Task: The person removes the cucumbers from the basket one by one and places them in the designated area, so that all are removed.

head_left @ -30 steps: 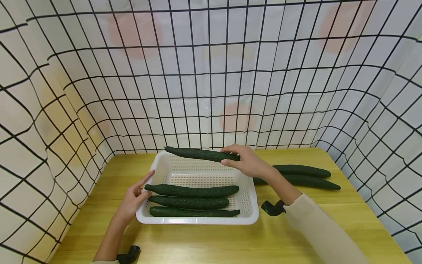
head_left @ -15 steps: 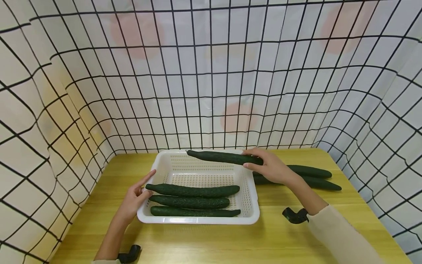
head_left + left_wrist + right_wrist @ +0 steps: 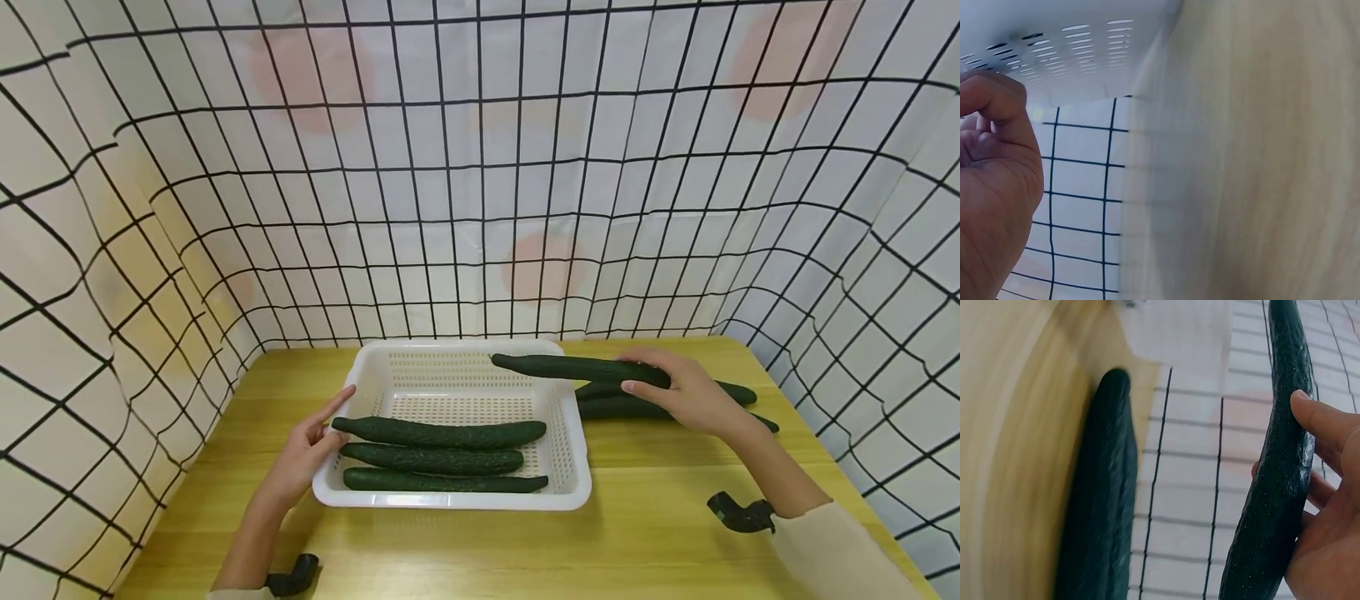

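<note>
My right hand (image 3: 678, 390) grips a dark green cucumber (image 3: 570, 367) near one end. It is raised, its far end reaching over the right rim of a white plastic basket (image 3: 450, 500). In the right wrist view the thumb lies along the held cucumber (image 3: 1279, 469), with fingers behind it. My left hand (image 3: 303, 454) holds the basket's left rim; in the left wrist view, bent fingers (image 3: 997, 97) lie against the slotted basket wall (image 3: 1085, 44). Inside the basket, three cucumbers (image 3: 442, 433) lie side by side along its near half.
Two more cucumbers (image 3: 622, 408) lie on the wooden table (image 3: 480, 554) right of the basket, partly covered by my right hand and the held one. A black wire grid (image 3: 480, 221) with pale sheeting behind it encloses the back and sides.
My right hand has moved to the right with its cucumber, from over the basket's back to above the cucumbers on the table. The left hand and the basket have stayed in place.
</note>
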A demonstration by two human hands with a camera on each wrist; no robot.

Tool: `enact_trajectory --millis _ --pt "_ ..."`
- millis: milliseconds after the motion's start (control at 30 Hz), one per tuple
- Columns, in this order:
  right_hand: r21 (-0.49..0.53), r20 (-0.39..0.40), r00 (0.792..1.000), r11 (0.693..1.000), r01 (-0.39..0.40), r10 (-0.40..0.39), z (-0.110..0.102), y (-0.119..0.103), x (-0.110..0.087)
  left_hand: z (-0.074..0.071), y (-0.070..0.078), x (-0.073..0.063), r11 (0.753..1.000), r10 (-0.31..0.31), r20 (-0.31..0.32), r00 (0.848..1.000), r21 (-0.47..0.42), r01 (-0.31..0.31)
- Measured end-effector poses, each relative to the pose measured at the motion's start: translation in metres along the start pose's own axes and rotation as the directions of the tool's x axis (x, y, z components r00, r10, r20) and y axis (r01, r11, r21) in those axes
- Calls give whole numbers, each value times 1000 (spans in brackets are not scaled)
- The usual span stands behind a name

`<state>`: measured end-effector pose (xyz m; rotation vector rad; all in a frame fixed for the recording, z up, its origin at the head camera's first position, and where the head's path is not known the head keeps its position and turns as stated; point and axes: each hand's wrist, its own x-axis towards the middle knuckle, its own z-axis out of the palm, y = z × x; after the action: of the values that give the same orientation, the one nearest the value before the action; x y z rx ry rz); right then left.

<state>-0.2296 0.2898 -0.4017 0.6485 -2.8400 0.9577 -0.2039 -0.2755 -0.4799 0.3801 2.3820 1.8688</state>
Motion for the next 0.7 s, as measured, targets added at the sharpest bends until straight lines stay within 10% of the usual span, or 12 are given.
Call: enact_trajectory --millis 700 --pt "-34 -67 988 989 -145 142 -25 98 -76 -2 6 1 999 -4 71 997 -50 7"
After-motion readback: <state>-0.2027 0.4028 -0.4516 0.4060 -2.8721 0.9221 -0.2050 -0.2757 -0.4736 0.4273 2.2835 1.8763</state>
